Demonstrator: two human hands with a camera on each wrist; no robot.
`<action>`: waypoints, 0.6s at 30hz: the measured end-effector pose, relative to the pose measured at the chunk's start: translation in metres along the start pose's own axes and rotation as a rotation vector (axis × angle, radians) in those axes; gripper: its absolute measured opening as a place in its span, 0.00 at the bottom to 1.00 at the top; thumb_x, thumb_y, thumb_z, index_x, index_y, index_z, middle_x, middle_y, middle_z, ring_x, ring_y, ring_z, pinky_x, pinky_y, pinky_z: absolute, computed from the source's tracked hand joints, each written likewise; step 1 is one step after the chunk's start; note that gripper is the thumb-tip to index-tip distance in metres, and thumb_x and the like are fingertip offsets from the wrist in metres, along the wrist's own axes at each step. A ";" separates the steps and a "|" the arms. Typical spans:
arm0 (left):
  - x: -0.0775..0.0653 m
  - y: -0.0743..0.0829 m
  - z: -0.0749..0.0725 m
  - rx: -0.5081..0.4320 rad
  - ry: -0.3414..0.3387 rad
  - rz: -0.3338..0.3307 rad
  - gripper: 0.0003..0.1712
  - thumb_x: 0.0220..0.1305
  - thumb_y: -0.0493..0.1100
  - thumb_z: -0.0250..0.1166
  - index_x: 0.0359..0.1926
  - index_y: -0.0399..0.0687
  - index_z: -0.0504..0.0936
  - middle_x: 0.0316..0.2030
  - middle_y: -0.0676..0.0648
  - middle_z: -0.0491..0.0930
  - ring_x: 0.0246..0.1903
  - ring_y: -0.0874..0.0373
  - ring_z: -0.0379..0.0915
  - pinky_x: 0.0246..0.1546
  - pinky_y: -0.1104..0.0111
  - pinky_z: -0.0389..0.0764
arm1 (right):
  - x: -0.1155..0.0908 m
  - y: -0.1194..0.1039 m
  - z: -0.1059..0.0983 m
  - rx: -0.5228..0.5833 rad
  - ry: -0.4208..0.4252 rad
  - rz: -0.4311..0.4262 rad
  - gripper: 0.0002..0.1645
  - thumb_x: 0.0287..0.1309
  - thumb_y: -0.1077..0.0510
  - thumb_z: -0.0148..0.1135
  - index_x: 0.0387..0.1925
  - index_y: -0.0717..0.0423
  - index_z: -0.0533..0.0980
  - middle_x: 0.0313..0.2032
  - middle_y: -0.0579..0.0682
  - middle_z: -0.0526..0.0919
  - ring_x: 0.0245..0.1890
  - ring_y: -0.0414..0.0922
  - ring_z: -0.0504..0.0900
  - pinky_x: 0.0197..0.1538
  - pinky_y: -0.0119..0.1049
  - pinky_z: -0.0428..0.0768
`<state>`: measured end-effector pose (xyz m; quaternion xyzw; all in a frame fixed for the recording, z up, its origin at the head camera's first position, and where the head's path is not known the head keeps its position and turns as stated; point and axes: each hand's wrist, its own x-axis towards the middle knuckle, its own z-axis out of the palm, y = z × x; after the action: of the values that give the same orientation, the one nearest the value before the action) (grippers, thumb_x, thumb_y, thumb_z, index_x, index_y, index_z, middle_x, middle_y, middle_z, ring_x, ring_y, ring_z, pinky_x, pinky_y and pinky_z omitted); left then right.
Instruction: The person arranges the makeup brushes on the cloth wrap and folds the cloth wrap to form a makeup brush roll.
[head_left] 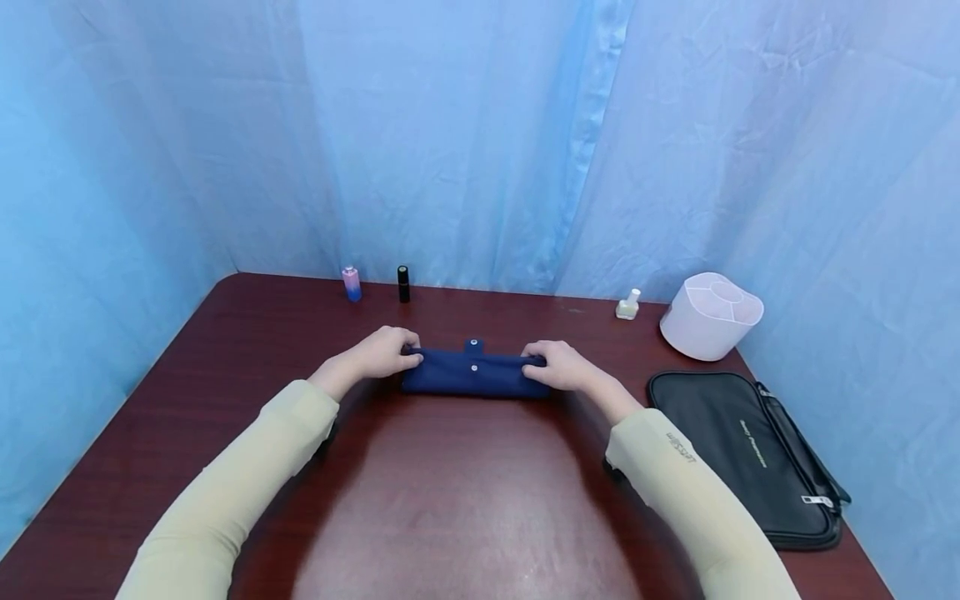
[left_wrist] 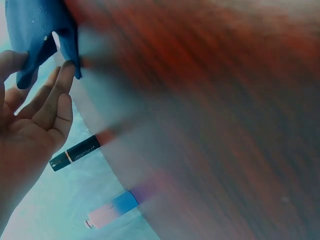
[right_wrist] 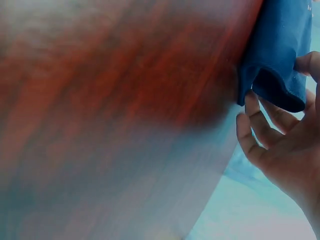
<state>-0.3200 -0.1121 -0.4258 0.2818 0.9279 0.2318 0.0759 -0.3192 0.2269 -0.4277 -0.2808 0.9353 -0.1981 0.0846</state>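
A folded navy fabric pouch (head_left: 465,379) with a small snap tab sticking up at its top edge stands near the middle of the table. My left hand (head_left: 384,353) pinches its left end between thumb and fingers. At the opposite end my right hand (head_left: 564,365) grips the pouch the same way. In the left wrist view the left hand (left_wrist: 40,112) has its thumb and fingertips on the blue cloth (left_wrist: 40,30). The right wrist view shows the right hand (right_wrist: 285,135) at the pouch's end (right_wrist: 280,45), where the fabric folds over and leaves a gap.
Along the back edge stand a pink-and-blue bottle (head_left: 352,284), a black lipstick tube (head_left: 403,284) and a nail polish bottle (head_left: 627,306). A white divided holder (head_left: 701,325) sits at the back right. A black zipped case (head_left: 720,450) lies on the right. Blue curtains hang around the dark red table (head_left: 450,492).
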 end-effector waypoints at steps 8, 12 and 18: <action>0.014 -0.004 0.000 -0.014 -0.004 -0.090 0.10 0.62 0.45 0.63 0.37 0.43 0.84 0.24 0.49 0.79 0.24 0.58 0.69 0.30 0.68 0.72 | 0.012 0.004 0.001 0.018 -0.038 0.071 0.10 0.62 0.55 0.56 0.42 0.54 0.77 0.42 0.52 0.78 0.40 0.47 0.74 0.46 0.43 0.73; 0.018 -0.008 0.004 -0.030 0.016 -0.111 0.10 0.60 0.45 0.66 0.38 0.43 0.84 0.32 0.47 0.82 0.31 0.57 0.73 0.37 0.65 0.77 | 0.013 0.006 0.002 0.036 -0.048 0.073 0.13 0.62 0.55 0.56 0.45 0.56 0.77 0.47 0.54 0.77 0.45 0.50 0.75 0.51 0.46 0.73; 0.022 -0.010 0.009 -0.078 0.020 -0.098 0.08 0.59 0.42 0.67 0.37 0.45 0.79 0.36 0.46 0.79 0.38 0.54 0.72 0.43 0.61 0.75 | 0.013 0.009 0.003 0.070 -0.029 0.049 0.13 0.63 0.55 0.58 0.47 0.53 0.74 0.49 0.54 0.78 0.49 0.49 0.74 0.54 0.47 0.72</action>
<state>-0.3404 -0.1035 -0.4389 0.2305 0.9317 0.2664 0.0889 -0.3336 0.2260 -0.4349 -0.2576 0.9330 -0.2246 0.1127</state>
